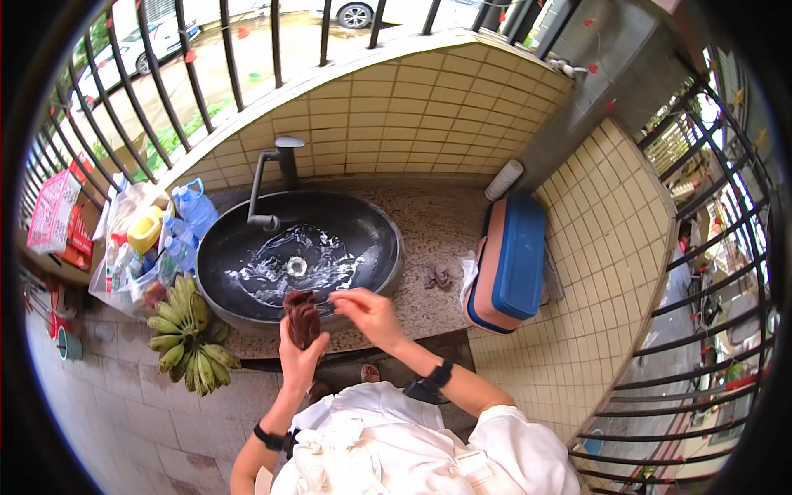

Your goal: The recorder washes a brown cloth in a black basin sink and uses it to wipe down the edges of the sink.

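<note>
My left hand (299,356) grips a bunched, dark brown cloth (303,322) at the near rim of a black oval basin (207,278). The cloth looks wet. My right hand (369,317) hovers just right of it over the same rim, its fingers bent and nothing visible in them. Water (328,272) swirls around the metal drain (296,266) in the basin. A black tap (263,179) reaches over the basin from behind; no stream from its spout can be made out.
A crumpled cloth (438,276) lies on the speckled stone counter (427,229), beside a blue and pink case (516,260). A white roll (504,179) stands at the tiled wall (402,111). Green bananas (192,346) and a bag of plastic bottles (139,260) sit left of the basin.
</note>
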{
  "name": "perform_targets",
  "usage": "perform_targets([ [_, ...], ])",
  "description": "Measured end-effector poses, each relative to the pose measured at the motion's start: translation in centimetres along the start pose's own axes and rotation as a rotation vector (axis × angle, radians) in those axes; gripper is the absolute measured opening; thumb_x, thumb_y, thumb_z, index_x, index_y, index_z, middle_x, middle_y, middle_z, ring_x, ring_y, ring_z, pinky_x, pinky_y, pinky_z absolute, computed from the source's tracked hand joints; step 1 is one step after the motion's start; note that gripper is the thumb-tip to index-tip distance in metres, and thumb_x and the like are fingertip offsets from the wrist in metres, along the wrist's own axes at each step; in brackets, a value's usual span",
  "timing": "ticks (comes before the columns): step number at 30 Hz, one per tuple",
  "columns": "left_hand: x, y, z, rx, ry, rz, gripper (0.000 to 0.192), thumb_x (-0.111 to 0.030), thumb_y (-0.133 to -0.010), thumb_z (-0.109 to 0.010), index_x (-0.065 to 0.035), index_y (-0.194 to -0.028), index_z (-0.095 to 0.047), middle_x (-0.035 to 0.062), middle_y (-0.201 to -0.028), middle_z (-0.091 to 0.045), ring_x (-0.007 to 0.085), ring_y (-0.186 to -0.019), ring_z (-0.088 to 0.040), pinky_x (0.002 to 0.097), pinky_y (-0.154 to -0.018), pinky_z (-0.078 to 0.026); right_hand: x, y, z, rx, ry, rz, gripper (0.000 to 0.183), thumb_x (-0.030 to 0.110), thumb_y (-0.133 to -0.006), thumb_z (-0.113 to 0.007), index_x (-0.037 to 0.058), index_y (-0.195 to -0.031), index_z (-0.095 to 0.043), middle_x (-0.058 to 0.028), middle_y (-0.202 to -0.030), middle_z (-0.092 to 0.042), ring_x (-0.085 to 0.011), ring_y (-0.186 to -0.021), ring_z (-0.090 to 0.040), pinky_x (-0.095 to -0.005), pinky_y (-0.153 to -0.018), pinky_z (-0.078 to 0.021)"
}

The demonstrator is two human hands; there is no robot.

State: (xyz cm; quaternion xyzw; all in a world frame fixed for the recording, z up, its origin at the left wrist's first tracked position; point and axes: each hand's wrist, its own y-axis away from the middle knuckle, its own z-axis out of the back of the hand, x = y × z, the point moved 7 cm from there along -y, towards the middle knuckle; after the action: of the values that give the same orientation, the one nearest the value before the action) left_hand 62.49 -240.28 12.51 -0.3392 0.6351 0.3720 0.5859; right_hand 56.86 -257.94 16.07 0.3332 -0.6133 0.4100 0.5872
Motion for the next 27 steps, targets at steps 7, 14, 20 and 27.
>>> perform_targets([
  [7,2.8,7.2,1.3,0.07,0.06,0.265,0.051,-0.005,-0.079,-0.069,-0.0052,-0.122,-0.042,0.0043,-0.085,-0.056,0.0092,-0.058,-0.051,0.0233,-0.05,-0.043,-11.5,2.2,22.0,-0.575,1.08,-0.087,0.047,0.024,-0.088,-0.065,0.0107,-0.131,-0.051,-0.0127,-0.114,-0.056,-0.0323,-0.095,-0.06,-0.0428,-0.076,-0.0511],
  [14,5.8,9.5,1.5,0.023,-0.157,0.319,0.032,-0.032,-0.102,-0.041,-0.0038,-0.11,-0.055,0.0046,-0.09,-0.062,0.0117,-0.072,-0.059,0.0247,-0.065,-0.048,-17.5,-1.8,26.6,-0.417,1.067,-0.359,0.032,0.032,-0.076,-0.07,0.0095,-0.098,-0.066,-0.0162,-0.09,-0.069,-0.0372,-0.088,-0.065,-0.0457,-0.077,-0.0514],
  [20,3.4,6.4,-5.0,0.169,0.168,0.47,0.037,-0.033,-0.103,-0.042,-0.0009,-0.117,-0.054,0.006,-0.097,-0.065,0.0128,-0.084,-0.063,0.0246,-0.074,-0.05,-11.9,-8.2,31.3,-0.77,0.329,-0.246,0.039,0.035,-0.086,-0.066,0.0027,-0.106,-0.058,-0.0111,-0.086,-0.069,-0.0229,-0.069,-0.065,-0.0355,-0.061,-0.0506],
  [27,7.3,3.7,-9.8,0.224,-0.136,0.334,0.049,-0.031,-0.092,-0.063,0.0034,-0.125,-0.051,0.0082,-0.114,-0.061,0.0124,-0.101,-0.057,0.0255,-0.088,-0.046,-11.3,6.5,7.7,0.325,0.159,-0.484,0.026,0.029,-0.094,-0.06,0.0042,-0.092,-0.068,-0.0032,-0.071,-0.066,-0.011,-0.064,-0.062,-0.0261,-0.058,-0.0499],
])
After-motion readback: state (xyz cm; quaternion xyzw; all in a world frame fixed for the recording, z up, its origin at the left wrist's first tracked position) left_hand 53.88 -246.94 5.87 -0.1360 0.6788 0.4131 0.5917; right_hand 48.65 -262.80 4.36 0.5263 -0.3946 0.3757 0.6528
